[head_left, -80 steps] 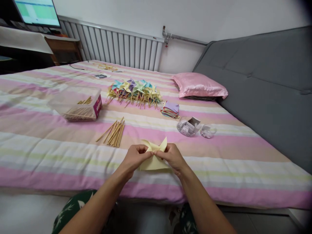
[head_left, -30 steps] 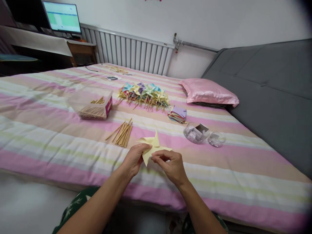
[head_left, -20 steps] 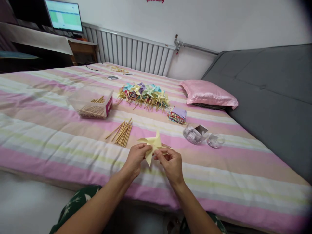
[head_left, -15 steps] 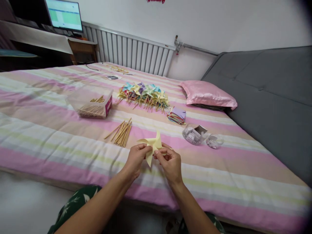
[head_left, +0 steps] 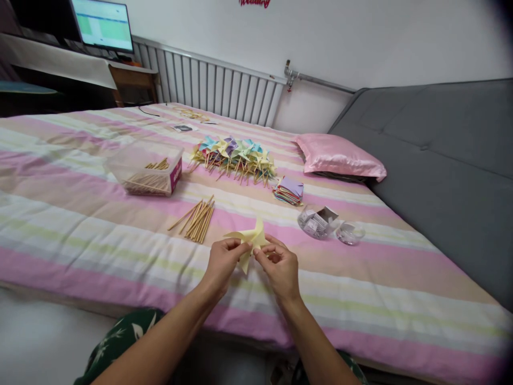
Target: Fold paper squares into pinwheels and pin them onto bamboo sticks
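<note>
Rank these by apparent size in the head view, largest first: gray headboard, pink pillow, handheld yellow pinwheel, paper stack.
1. Gray headboard
2. Pink pillow
3. Unsure: yellow pinwheel and paper stack; the pinwheel spans wider, but it is nearer the camera and partly hidden.

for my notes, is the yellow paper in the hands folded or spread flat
Folded: the yellow paper shows curled, pointed blades around the pinching fingers.

We note bare hands, the left hand [head_left: 224, 263] and the right hand [head_left: 284, 270], slim-fingered; forearms slender, bare as far as we can see. Below the bed's [head_left: 385, 315] near edge, we record dark green cloth [head_left: 116, 342] over the left knee, printed with pale, leaf-like shapes; similar cloth, mostly shadowed, at right.
</note>
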Motion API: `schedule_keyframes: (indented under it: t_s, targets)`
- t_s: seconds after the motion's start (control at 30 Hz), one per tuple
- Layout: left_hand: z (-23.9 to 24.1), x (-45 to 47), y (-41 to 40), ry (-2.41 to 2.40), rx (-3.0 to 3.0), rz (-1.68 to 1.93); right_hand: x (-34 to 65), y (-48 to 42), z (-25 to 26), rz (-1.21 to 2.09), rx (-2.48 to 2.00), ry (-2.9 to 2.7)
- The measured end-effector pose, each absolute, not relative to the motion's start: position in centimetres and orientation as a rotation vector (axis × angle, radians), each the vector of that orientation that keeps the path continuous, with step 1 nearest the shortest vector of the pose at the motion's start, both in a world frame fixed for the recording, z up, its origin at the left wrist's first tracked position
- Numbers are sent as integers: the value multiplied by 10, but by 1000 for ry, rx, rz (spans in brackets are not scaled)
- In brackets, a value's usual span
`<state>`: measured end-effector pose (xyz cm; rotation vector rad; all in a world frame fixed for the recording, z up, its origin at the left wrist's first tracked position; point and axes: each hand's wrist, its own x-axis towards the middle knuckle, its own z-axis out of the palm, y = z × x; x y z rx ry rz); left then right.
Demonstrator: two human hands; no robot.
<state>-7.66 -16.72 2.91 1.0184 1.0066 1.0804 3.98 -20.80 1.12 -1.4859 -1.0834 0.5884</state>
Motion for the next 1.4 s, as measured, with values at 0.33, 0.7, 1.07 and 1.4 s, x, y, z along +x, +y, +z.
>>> schedule_keyframes:
  t_s: [0.33,0.7,1.07,1.4]
  targets:
    - [30,-76,-167,1042,1048,1079,48,-206,10,663,-1495,-1128]
    - [31,-76,-168,1057,976,1044,41,-208,12,597,-1469,-1118]
    - [27,-76,-167,1039,1019,1032,42,-209,17,535,-1508,-1144]
    - [30,-77,-167,988,1062,1017,49,-207,16,574,-1535,-1170]
